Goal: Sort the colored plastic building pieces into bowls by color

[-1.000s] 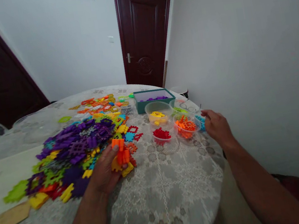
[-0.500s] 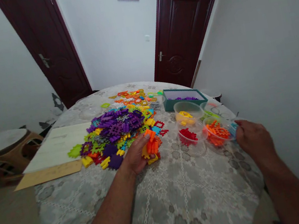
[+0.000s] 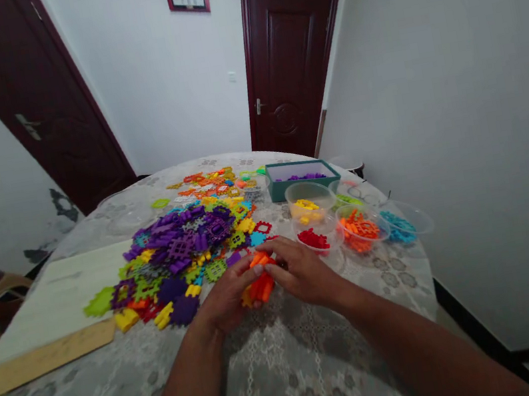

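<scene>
My left hand (image 3: pixel 225 299) is closed round a small bunch of orange plastic building pieces (image 3: pixel 261 282), with some yellow ones under them, low over the round table (image 3: pixel 293 369). From the right, my right hand (image 3: pixel 302 273) meets it, and its fingertips pinch the top of the same orange bunch. Just behind both hands lies a large heap of mixed coloured pieces (image 3: pixel 186 248), mostly purple.
Clear plastic bowls hold sorted pieces: yellow (image 3: pixel 309 198), red (image 3: pixel 312 238), orange (image 3: pixel 358 229), blue (image 3: pixel 403 223). A teal box (image 3: pixel 300 175) with purple pieces stands behind them. A pale board (image 3: pixel 53 301) lies at left. Two dark doors and a wall clock are behind.
My right hand left the blue bowl at the table's right edge and came left to the orange pieces in my left hand. The head camera also shifted.
</scene>
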A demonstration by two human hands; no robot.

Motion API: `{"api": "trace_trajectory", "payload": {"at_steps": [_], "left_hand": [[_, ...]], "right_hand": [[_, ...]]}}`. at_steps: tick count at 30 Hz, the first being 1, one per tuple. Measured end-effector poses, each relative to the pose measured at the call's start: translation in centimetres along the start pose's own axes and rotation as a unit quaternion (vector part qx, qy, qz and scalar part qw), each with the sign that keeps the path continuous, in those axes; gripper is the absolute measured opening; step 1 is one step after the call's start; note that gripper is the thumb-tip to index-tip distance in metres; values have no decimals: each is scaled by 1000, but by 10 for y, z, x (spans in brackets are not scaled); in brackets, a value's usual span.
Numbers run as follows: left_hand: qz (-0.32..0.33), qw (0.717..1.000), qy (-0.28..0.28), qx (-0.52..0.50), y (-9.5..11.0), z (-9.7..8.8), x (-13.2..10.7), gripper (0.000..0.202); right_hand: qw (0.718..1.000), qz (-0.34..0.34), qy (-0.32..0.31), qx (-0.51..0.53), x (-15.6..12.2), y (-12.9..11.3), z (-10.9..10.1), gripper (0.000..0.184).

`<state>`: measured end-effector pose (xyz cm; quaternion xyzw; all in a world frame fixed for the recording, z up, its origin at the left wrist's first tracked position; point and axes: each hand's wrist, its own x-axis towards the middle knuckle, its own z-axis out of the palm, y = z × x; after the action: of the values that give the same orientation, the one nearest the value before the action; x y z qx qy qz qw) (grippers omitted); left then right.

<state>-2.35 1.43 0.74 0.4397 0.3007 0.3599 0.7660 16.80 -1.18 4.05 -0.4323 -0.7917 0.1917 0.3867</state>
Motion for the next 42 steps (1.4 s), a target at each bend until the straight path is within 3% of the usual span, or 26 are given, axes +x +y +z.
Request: {"api": "trace_trajectory", "payload": {"at_steps": [8,16,23,27,31,35,37,39,42], "left_hand": [[21,997,23,-74,4,-7,0,52],[35,991,69,-106,8,0,-2,52],[52,990,92,-95,4,-6,3,46],[47,992,89,-76,0,-9,5,39],[45,991,96,-76,-2,-11,6,38],[40,991,106,-72,-1,-8,5,41],[33,990,115,-70,1,-5,4,42],[33,990,121,-67,3,-1,4,42],[45,991,111,-58,2,1,4,40]], "right_hand": [[977,85,152,126,-7,23,12,37],[955,146,183,185,-11,45,-13,44],[960,144,192,145,-10,52,-32,47],[953,133,273,-12,-13,62,-61,45],[891,130,332,-281,-21,84,-92,44],[840,169,339,-389,-25,96,-103,43],[847,138,352,-374,-22,88,-94,41],[884,70,339,-316,-18,70,-75,40],[957,-28,216,-194,-18,38,-34,43]]}}
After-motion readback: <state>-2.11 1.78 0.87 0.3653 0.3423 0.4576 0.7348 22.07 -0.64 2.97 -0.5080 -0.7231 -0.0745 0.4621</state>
